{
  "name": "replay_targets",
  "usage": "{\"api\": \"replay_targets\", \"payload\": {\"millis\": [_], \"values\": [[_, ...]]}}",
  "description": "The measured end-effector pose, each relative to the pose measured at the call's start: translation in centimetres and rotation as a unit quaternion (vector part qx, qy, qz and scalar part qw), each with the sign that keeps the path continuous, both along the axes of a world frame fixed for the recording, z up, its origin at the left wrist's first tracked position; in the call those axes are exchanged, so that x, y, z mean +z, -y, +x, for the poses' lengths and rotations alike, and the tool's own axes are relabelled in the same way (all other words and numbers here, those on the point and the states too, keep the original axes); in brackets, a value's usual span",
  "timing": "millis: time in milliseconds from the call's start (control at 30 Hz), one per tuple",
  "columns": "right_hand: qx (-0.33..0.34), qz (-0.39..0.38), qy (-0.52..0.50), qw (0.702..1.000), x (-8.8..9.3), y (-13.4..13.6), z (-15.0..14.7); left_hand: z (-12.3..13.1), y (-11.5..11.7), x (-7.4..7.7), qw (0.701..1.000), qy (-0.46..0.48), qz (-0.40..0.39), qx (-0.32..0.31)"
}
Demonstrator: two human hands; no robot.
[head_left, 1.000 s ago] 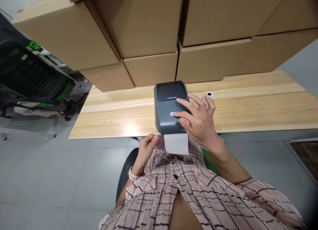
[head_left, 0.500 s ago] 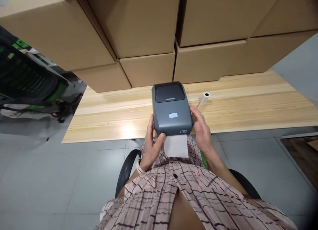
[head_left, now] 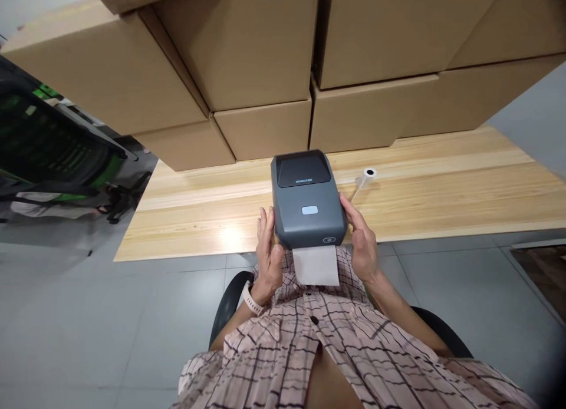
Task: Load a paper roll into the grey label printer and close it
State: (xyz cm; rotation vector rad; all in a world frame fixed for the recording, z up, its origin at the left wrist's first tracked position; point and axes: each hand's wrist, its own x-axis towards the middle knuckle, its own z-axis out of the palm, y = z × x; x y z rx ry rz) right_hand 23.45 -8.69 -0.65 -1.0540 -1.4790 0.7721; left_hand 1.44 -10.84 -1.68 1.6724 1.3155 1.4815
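A dark grey label printer point(head_left: 305, 225), with a glossy black window and a pale button on top, is at the near edge of the wooden table. A blank white strip of label paper point(head_left: 315, 266) hangs out of its front. My left hand point(head_left: 269, 256) is against the printer's left side, fingers straight along it and thumb off the front corner. My right hand point(head_left: 363, 244) holds the right side, its index finger stretched along the casing and its thumb bent. Both hands keep the printer between them; some fingers are hidden behind it.
Stacked cardboard boxes point(head_left: 260, 129) line the back of the table point(head_left: 194, 220). A small white roll point(head_left: 366, 177) with a dark hole stands to the printer's right, a thin white strip trailing toward my right hand. A black and green chair point(head_left: 53, 144) is on the left.
My left thumb has come off the printer's front corner, and the left fingers have straightened. My right hand stays at the other side. The whole view has shifted slightly.
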Motion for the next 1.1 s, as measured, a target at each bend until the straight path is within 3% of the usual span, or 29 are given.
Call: {"api": "replay_targets", "payload": {"millis": [67,167,233,300,367,500,633,733,900,1033,1100], "values": [[0.000,0.004,0.013,1.000,0.9,-0.1,0.2,0.0,-0.3,0.6,1.000,-0.010,0.018,0.003],[-0.012,0.034,0.071,0.997,3.3,-1.2,0.5,-0.2,-1.8,2.7,0.998,-0.022,0.052,0.015],[-0.036,0.095,0.135,0.986,5.3,-3.1,0.6,-0.7,-3.6,4.4,0.998,-0.003,0.067,0.018],[-0.064,0.164,0.198,0.964,7.3,-5.7,0.5,-1.4,-5.8,5.9,0.995,0.072,0.072,0.018],[-0.082,0.212,0.234,0.945,9.1,-8.5,0.2,-2.1,-7.9,6.7,0.993,0.115,0.033,0.018],[-0.103,0.203,0.238,0.944,12.4,-13.1,-0.7,-2.6,-10.2,5.7,0.991,0.113,-0.075,0.008],[-0.094,0.138,0.221,0.961,15.0,-16.1,-1.4,-1.8,-10.1,4.1,0.980,0.090,-0.173,-0.035],[-0.087,0.117,0.224,0.964,16.5,-18.7,-1.9,-1.3,-9.8,4.1,0.974,0.082,-0.206,-0.054],[-0.068,0.065,0.236,0.967,17.6,-21.4,-2.1,-1.2,-9.8,4.3,0.975,0.066,-0.207,-0.044],[-0.094,0.184,0.213,0.955,15.9,-18.1,-1.7,-1.0,-9.8,4.3,0.977,0.055,-0.206,-0.026],[-0.030,0.188,0.250,0.949,14.2,-16.0,-1.5,-1.0,-9.7,5.1,0.976,-0.026,-0.218,-0.004]]}}
